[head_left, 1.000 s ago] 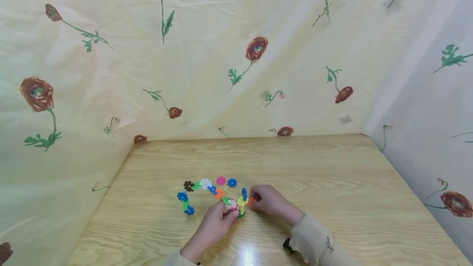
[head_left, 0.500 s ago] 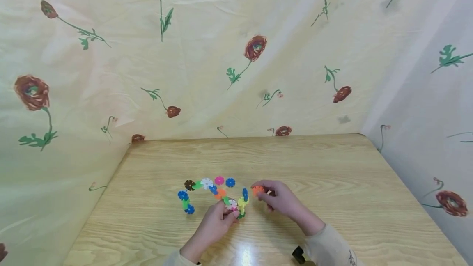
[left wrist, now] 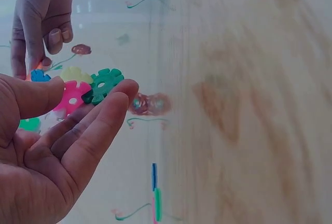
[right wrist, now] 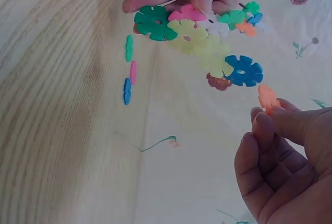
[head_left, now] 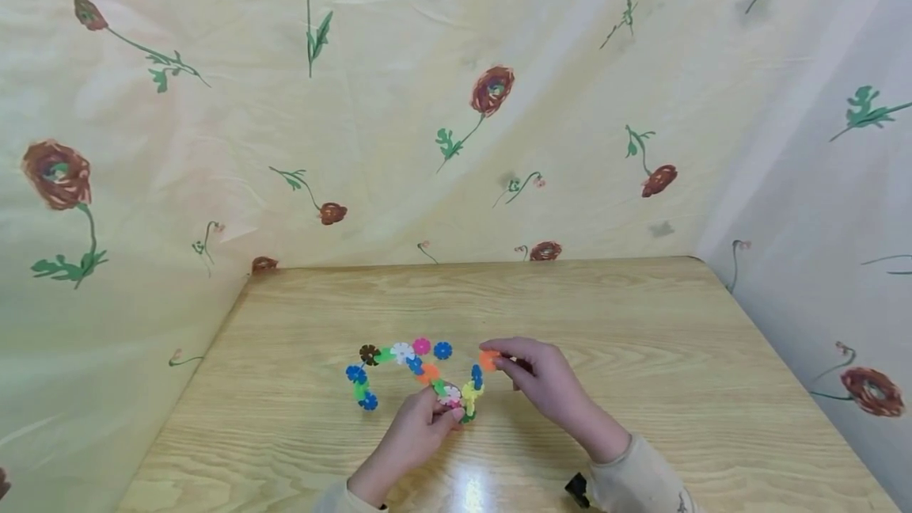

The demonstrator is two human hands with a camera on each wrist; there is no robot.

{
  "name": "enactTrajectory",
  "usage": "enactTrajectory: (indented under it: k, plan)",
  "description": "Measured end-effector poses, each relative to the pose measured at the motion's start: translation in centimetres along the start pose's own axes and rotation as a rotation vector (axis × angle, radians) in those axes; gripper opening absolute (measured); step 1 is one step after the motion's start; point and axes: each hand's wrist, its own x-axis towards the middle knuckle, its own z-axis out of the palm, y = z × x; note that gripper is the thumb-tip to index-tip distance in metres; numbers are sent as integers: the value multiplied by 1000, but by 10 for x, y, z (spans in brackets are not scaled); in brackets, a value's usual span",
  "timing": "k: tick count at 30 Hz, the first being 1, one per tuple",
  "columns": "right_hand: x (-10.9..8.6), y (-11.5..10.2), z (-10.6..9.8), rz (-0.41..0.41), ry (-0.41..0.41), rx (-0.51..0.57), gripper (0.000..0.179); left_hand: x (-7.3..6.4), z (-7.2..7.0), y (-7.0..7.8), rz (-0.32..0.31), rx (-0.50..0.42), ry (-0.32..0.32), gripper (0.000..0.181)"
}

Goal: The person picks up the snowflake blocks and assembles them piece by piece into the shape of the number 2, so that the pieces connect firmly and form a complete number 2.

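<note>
Flowered cloth (head_left: 399, 101) backed the wooden table (head_left: 606, 323); your left hand (head_left: 416, 426) pinched the disc chain (head_left: 429, 373) at a pink disc (left wrist: 73, 94); your right hand (head_left: 539, 374) nipped an orange disc (right wrist: 268, 98) between thumb and finger, near the blue disc (right wrist: 247, 68); likely light, stiff plastic, best taken edge-on.

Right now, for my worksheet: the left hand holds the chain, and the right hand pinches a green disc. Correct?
Not quite: the right hand pinches an orange disc, as the right wrist view shows. The left hand does hold the chain.
</note>
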Motion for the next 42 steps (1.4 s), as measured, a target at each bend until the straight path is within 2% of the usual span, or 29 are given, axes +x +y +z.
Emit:
enactTrajectory:
  k: [5,8,14,17,23,27,30,37,42]
  plan:
    - [1,-1,4,-181,39,-218,34,-1,0,0,10,58,11,15]
    - [0,-1,7,-257,71,-328,36,0,0,-1,3,75,10,16]
    - [0,2,12,-329,103,-360,31,0,0,-2,3,76,4,15]
    - [-2,5,15,-361,113,-367,36,0,0,-3,6,61,-2,13]
    - [-8,10,22,-375,115,-378,46,-1,-1,-3,-7,19,-12,13]
    - [-11,14,29,-344,81,-321,62,0,-1,-2,-6,-8,-21,13]
    - [-11,17,34,-317,85,-283,69,1,-1,-2,3,-25,-29,12]
    - [-11,19,43,-282,128,-247,62,3,0,-4,34,-30,-34,9]
    - [-11,20,44,-281,119,-226,59,3,1,-4,39,-30,-37,9]
